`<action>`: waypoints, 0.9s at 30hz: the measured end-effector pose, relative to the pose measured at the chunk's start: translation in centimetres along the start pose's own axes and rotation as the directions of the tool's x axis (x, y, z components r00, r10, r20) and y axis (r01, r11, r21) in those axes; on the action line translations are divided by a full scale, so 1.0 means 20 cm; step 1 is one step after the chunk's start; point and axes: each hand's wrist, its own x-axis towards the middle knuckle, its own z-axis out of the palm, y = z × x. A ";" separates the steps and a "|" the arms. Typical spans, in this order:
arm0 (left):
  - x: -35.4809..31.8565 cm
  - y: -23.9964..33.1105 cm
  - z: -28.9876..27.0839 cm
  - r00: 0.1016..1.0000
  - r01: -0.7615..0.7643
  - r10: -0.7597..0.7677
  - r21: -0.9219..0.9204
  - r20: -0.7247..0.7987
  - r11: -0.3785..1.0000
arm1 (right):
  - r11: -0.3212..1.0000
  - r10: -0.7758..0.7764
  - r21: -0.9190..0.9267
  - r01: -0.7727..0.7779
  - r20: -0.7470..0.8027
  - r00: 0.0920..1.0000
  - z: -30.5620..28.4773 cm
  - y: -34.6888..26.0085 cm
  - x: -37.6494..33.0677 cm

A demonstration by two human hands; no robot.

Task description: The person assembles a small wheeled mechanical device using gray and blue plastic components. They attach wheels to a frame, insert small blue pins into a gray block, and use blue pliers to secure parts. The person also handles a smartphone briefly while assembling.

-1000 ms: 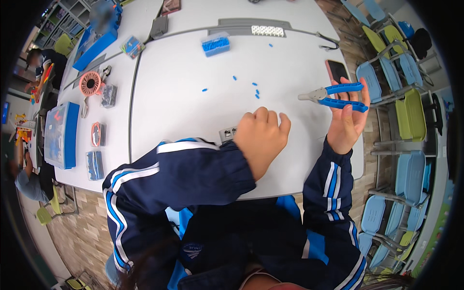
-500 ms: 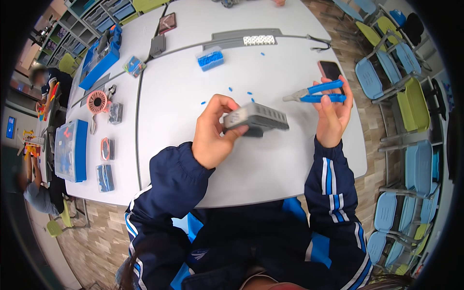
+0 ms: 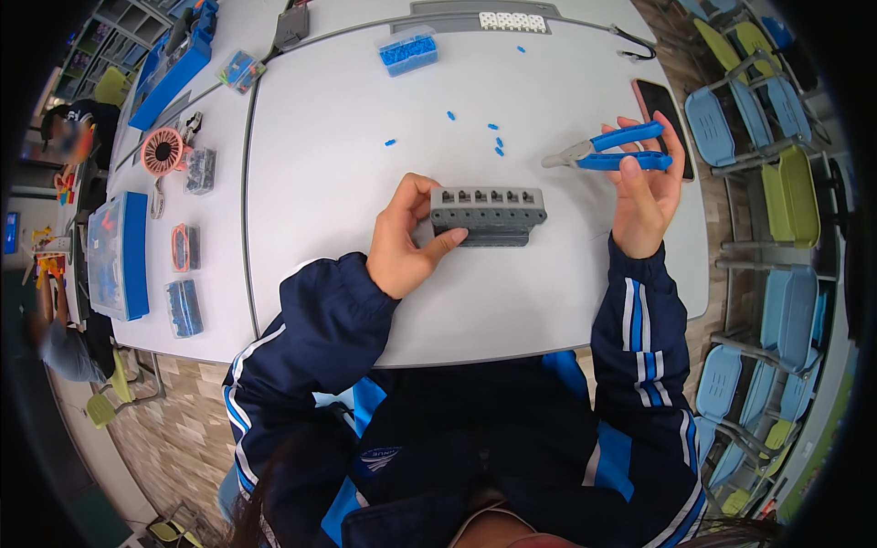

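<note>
My left hand (image 3: 402,242) grips the left end of a grey block with a row of sockets (image 3: 489,219), thumb low on the near face and fingers behind. Its row of square openings is turned up toward me, and the block is held over the near part of the table. In my right hand (image 3: 644,201), palm up, rest blue-handled pliers (image 3: 603,151); their handles are spread and the grey jaws point left. Beyond the block lie several small blue pegs (image 3: 493,127) on the white tabletop.
Farther off stands a clear box of blue pegs (image 3: 407,53). A phone (image 3: 650,96) lies beside my right hand. On the left table are a pink fan (image 3: 163,152), small clear boxes (image 3: 184,309) and a large blue bin (image 3: 135,256). Chairs (image 3: 708,114) stand on the right.
The block has turned from a slant to nearly level, so its socketed side now faces me. My right hand still holds the pliers. The whole view has shifted slightly.
</note>
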 end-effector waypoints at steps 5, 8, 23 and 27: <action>0.00 0.01 -0.04 0.983 0.086 -0.112 0.177 0.146 0.981 | 0.998 0.054 0.016 -0.055 0.032 0.998 0.04 0.03 0.00; 0.04 0.05 -0.12 0.961 0.007 -0.052 0.165 0.271 0.986 | 0.999 0.036 0.018 -0.037 0.037 0.999 0.04 0.03 0.03; 0.55 -0.18 -0.22 0.887 -0.366 0.427 0.832 0.176 0.416 | 0.990 -0.065 0.134 0.038 0.203 0.977 0.31 0.40 0.37; 0.55 -0.20 -0.22 0.870 -0.389 0.463 0.813 0.170 0.433 | 0.951 0.075 0.287 -0.120 0.161 0.984 0.25 0.41 0.32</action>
